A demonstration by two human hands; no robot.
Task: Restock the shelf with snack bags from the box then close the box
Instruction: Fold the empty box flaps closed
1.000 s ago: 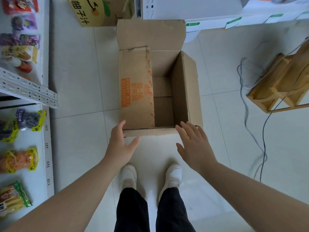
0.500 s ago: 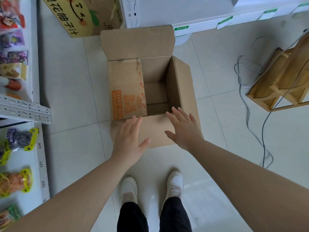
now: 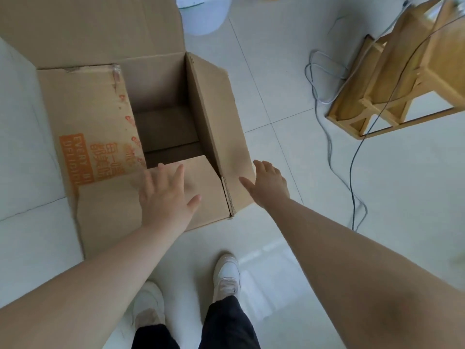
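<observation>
A brown cardboard box [image 3: 216,117] stands on the tiled floor, and its inside looks empty. Its left flap with orange print [image 3: 93,122] lies folded over the opening. The far flap [image 3: 95,28] stands up. My left hand [image 3: 166,197] rests flat, fingers spread, on the near flap [image 3: 108,210], which is folded partly inward. My right hand [image 3: 266,185] is open at the box's right side, fingers touching the right wall near its front corner. No snack bags or shelf are in view.
A wooden stool or rack [image 3: 402,71] stands at the right with loose cables [image 3: 352,172] trailing across the floor beside it. A white bucket-like object [image 3: 203,13] sits beyond the box. My feet in white shoes [image 3: 226,275] stand just before the box.
The view has dropped closer to the box and the shelf has left the frame. My left hand moved onto the near flap and pushed it inward; my right hand slid to the box's right side.
</observation>
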